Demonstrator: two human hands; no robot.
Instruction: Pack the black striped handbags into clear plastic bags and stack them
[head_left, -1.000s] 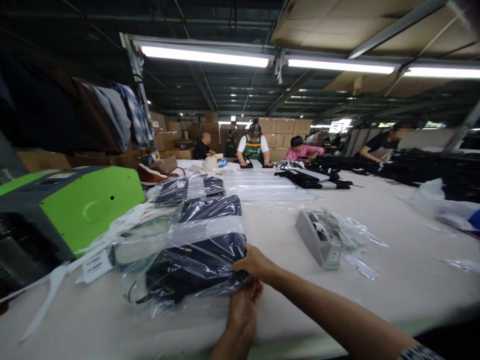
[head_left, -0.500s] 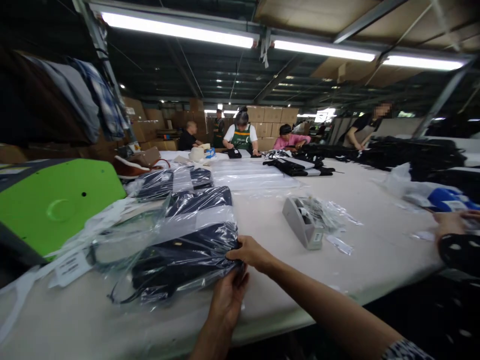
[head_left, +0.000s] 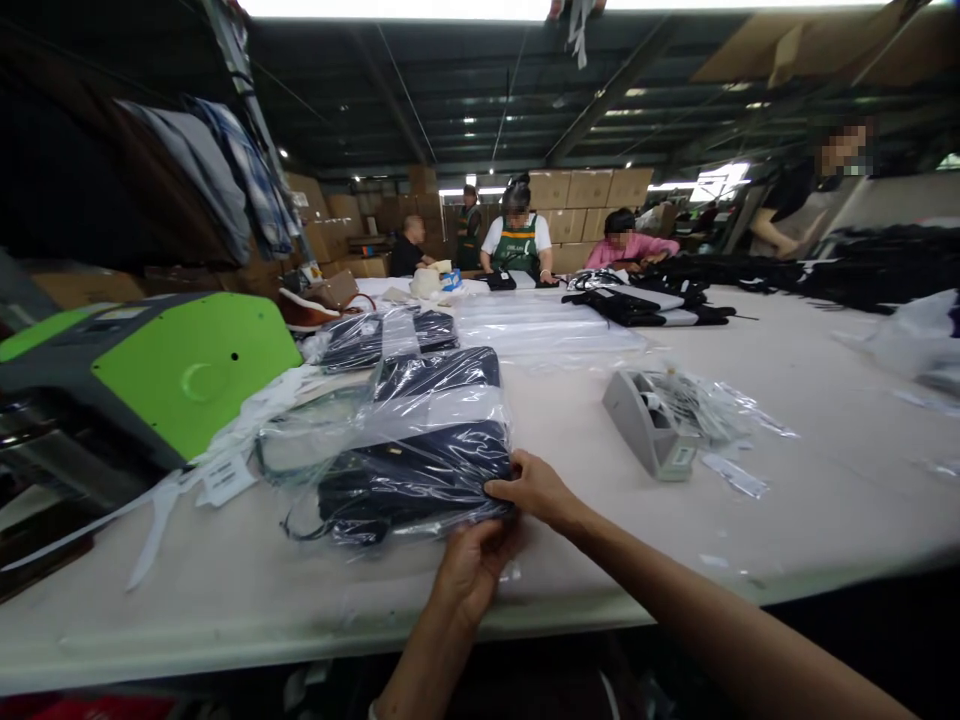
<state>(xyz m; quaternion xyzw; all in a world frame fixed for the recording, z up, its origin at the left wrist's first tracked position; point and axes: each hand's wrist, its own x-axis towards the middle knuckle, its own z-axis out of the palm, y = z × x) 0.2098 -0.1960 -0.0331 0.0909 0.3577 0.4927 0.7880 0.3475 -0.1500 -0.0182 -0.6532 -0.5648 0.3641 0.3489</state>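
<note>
A folded dark navy garment in a clear plastic bag [head_left: 427, 465] lies on the table in front of me. My right hand [head_left: 541, 492] pinches the bag's right edge, thumb on top. Just below it, my left hand [head_left: 476, 568] has curled fingers at the bag's near right corner; its fingertips are partly hidden beneath the plastic. The bag's loose left end spreads over the table, with a thin dark cord inside. Behind it lies another bagged dark garment [head_left: 352, 340].
A grey tape dispenser [head_left: 652, 425] stands right of the bag beside crumpled clear plastic. To the left are a green machine [head_left: 202, 370], white strips and a label [head_left: 225, 480]. Flat plastic bags [head_left: 540, 322] and black garments [head_left: 652, 303] lie farther back. Several people work behind the table.
The view has shifted left and down, so the scene sits farther right. Another person's hand and a blue item at the right edge are out of view. Both my hands stay at the bag.
</note>
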